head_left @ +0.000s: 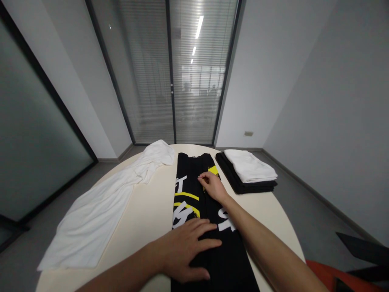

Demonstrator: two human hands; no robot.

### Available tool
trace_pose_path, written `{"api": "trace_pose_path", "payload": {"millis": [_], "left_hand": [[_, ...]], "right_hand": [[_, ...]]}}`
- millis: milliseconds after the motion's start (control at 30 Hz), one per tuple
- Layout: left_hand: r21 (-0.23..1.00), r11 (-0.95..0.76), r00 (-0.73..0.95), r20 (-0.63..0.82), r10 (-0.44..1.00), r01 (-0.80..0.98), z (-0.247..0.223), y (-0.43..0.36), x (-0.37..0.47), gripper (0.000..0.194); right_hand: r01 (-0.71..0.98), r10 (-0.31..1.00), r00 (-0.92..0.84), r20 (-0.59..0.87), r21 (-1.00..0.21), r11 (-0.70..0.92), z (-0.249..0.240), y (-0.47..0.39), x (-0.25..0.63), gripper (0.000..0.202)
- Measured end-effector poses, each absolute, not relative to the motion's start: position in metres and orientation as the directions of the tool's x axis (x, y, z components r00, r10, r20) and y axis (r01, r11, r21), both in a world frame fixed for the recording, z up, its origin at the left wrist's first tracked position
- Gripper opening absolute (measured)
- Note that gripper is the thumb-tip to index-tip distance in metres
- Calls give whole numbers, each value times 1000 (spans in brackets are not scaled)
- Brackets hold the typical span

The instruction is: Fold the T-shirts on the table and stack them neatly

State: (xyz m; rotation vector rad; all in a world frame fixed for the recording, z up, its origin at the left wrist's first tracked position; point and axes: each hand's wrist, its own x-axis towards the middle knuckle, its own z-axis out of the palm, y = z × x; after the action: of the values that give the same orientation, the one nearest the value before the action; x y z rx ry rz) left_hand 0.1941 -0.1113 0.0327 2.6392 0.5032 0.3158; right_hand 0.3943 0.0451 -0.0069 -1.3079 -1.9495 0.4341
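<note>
A black garment (209, 227) with white and yellow print is laid lengthwise along the middle of the round counter (148, 211), folded into a long strip running from the near edge to the far edge. The left hand (187, 251) is pressed flat on the garment close to the near edge, fingers spread. The right hand (212, 186) is placed farther along the strip, fingertips drawn together on the fabric; whether a fold is pinched cannot be told. A loose white garment (100, 211) is draped over the left edge. A folded stack, white cloth (251, 164) on black cloth (237, 180), is set at the far right edge.
</note>
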Motion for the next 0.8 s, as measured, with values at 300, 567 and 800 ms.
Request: {"api": "trace_pose_path", "payload": {"millis": [300, 567, 800], "left_hand": [[439, -771, 853, 21, 522, 461, 39, -105, 186, 70], [324, -357, 332, 133, 934, 876, -5, -48, 158, 58], [324, -305, 225, 260, 939, 896, -19, 3, 158, 48]], "right_hand": [[737, 844, -399, 359, -422, 528, -4, 29, 403, 41], [868, 895, -288, 340, -302, 394, 5, 27, 413, 46], [915, 963, -92, 252, -360, 182, -11, 49, 430, 45]]}}
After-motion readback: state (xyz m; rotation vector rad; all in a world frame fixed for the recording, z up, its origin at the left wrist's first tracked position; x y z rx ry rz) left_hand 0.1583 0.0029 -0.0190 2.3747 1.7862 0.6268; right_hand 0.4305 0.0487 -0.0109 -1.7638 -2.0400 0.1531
